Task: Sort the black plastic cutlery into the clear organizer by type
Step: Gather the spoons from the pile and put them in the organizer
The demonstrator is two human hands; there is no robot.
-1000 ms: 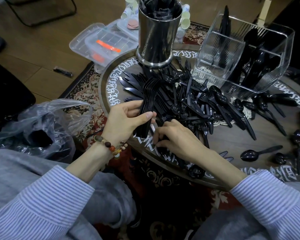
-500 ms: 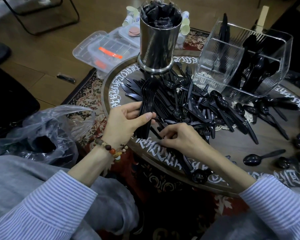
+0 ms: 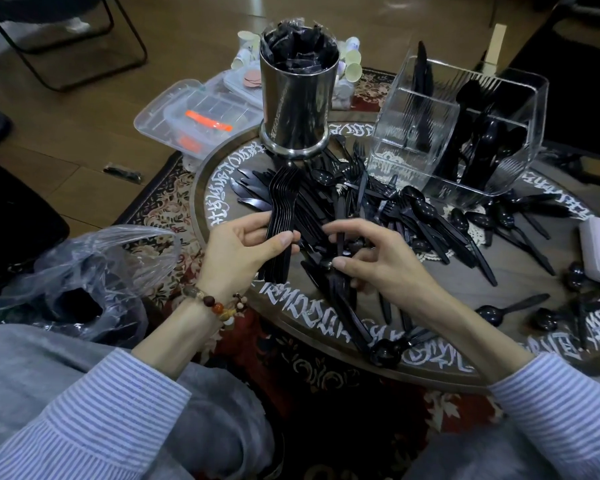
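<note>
We see the left hand (image 3: 238,249) gripping a nested stack of black forks (image 3: 282,216), tines pointing away. The right hand (image 3: 378,261) reaches with curled fingers into the cutlery pile (image 3: 388,216) on the round tabletop (image 3: 520,271), perhaps pinching one piece. Behind stand the clear organizer (image 3: 465,133), partly filled, and a steel canister (image 3: 297,95).

A round wooden table with white lettering round its rim (image 3: 222,188) bears a loose heap of black plastic cutlery (image 3: 388,216) at its centre. At twelve o'clock stands a tall steel cylinder (image 3: 297,98); at two o'clock, a clear plastic organizer (image 3: 430,133) holding cutlery upright. At nine o'clock, off the table, lies a crumpled clear plastic bag (image 3: 94,271); at eleven, clear lidded boxes (image 3: 194,116) sit on the floor.
</note>
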